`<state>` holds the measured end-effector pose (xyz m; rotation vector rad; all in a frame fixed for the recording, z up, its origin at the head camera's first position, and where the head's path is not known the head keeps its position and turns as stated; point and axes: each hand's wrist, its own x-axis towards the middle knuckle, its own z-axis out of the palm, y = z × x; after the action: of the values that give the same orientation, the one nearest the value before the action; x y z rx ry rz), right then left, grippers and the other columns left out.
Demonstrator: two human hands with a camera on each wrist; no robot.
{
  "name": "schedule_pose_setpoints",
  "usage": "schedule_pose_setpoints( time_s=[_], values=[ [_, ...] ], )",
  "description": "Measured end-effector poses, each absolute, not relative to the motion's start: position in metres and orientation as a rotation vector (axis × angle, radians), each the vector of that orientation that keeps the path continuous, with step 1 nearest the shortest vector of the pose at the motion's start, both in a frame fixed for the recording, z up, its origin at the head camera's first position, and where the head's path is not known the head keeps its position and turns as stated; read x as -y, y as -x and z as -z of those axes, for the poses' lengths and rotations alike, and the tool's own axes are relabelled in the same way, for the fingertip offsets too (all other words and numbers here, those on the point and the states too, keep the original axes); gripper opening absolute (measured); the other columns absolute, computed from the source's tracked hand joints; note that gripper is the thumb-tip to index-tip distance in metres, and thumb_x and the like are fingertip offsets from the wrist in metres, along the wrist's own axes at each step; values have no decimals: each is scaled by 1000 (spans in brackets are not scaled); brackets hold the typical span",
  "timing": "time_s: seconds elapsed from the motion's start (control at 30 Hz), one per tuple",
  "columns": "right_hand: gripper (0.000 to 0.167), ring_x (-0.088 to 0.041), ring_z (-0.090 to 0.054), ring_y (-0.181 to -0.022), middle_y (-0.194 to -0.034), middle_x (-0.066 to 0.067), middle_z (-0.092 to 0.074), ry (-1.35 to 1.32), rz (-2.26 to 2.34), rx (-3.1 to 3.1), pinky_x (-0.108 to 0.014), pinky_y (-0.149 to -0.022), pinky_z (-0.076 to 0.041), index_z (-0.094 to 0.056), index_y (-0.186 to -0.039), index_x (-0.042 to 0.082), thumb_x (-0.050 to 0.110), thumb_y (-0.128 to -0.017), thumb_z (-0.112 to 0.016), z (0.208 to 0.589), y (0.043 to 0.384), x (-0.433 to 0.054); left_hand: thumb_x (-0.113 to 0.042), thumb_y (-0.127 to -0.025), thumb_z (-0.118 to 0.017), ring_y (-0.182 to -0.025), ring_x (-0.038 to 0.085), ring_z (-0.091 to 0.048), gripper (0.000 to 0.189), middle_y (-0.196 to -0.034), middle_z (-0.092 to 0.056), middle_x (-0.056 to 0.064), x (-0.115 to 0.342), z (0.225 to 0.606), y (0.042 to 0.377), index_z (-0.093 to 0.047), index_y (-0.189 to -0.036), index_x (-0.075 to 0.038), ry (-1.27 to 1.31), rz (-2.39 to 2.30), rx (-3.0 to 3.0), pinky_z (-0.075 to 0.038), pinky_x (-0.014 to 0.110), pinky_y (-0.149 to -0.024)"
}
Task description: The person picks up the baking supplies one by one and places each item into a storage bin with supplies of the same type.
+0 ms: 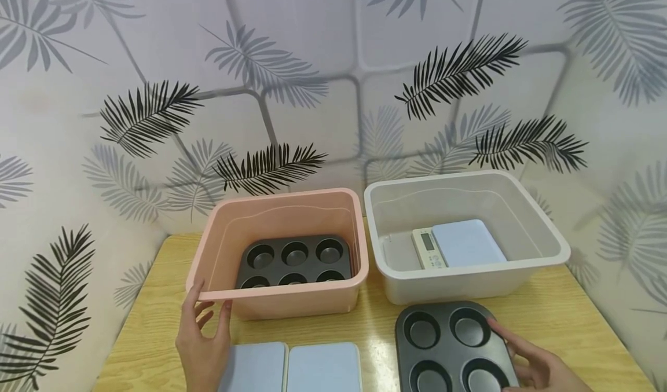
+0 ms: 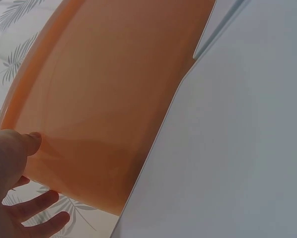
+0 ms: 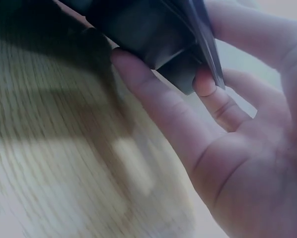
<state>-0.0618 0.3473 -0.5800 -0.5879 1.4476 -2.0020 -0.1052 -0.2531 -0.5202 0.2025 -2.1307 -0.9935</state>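
My left hand (image 1: pixel 203 343) holds the front left corner of a pink plastic bin (image 1: pixel 292 304). In the left wrist view its thumb (image 2: pixel 33 143) presses the bin's outer wall (image 2: pixel 99 109). A dark muffin tin (image 1: pixel 312 263) with several cups lies inside that bin. My right hand (image 1: pixel 542 366) grips another dark muffin tin (image 1: pixel 444 347) by its right edge, in front of the white bin. In the right wrist view, fingers (image 3: pixel 168 111) reach below this tin (image 3: pixel 138 34), which is tilted and raised off the table there.
To the right stands a white plastic bin (image 1: pixel 458 288), holding a kitchen scale with a pale blue top (image 1: pixel 469 244) and a small display. Two pale blue flat panels (image 1: pixel 255 367) lie side by side at the wooden table's (image 1: pixel 375 322) front. A leaf-patterned wall (image 1: pixel 333 120) rises close behind.
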Motion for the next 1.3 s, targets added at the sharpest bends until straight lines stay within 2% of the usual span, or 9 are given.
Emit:
schedule_pose_setpoints(
  time_s=[0.17,0.33,0.53,0.67,0.83,0.97,1.13,1.3],
  values=[
    [105,-27,-65,-140,-156,12,-51,610,2029,-1426,-52,-105,-63,-6,-177,32,-24,-99,-49,575,59,-344,2,-93,-84,-112,-18,-55,77,-155,-65,13,254,520,106,-55,-161,-19,-185,990,2132,-47,-1,-93],
    [104,-32,-67,-136,-158,11,-50,643,2028,-1463,-48,-101,-65,-5,-177,26,-24,-99,-50,566,58,-341,2,-93,-84,-112,-19,-54,78,-155,-65,13,254,520,106,-54,-162,-19,-188,983,2139,-46,-1,-93],
    [104,-31,-65,-139,-161,11,-49,629,2030,-1430,-51,-103,-64,-7,-177,29,-24,-99,-50,559,58,-339,3,-92,-84,-112,-19,-55,79,-155,-65,14,254,520,106,-54,-162,-19,-172,986,2129,-46,-1,-93],
    [105,-33,-66,-137,-163,10,-48,626,2049,-1448,-55,-101,-64,-9,-177,26,-19,-96,-59,556,58,-338,4,-92,-84,-112,-19,-54,79,-155,-65,15,253,520,106,-54,-162,-18,-173,982,2132,-46,-1,-93],
    [108,-34,-67,-135,-161,5,-48,657,2031,-1486,-59,-97,-65,-7,-177,23,-16,-94,-63,551,60,-339,3,-92,-84,-113,-21,-53,79,-155,-65,14,253,520,105,-53,-162,-19,-196,975,2144,-45,-2,-93],
    [107,-34,-66,-137,-159,0,-48,739,2033,-1429,-62,-95,-64,-3,-177,20,-17,-94,-60,544,62,-337,2,-93,-83,-112,-21,-52,79,-155,-65,15,253,521,105,-53,-163,-21,-216,975,2151,-44,-2,-93],
    [107,-34,-63,-141,-177,4,-33,888,2060,-1339,-62,-96,-63,6,-175,10,-30,-92,-49,529,64,-330,1,-93,-83,-112,-20,-52,79,-155,-65,14,253,521,105,-53,-163,-21,-221,986,2150,-45,-2,-93],
    [109,-31,-62,-142,-175,1,-36,952,2062,-1352,-59,-96,-63,8,-173,6,-39,-88,-42,512,63,-322,2,-93,-84,-112,-20,-54,79,-155,-65,14,254,521,105,-54,-162,-21,-204,986,2142,-45,-1,-93]
  ],
)
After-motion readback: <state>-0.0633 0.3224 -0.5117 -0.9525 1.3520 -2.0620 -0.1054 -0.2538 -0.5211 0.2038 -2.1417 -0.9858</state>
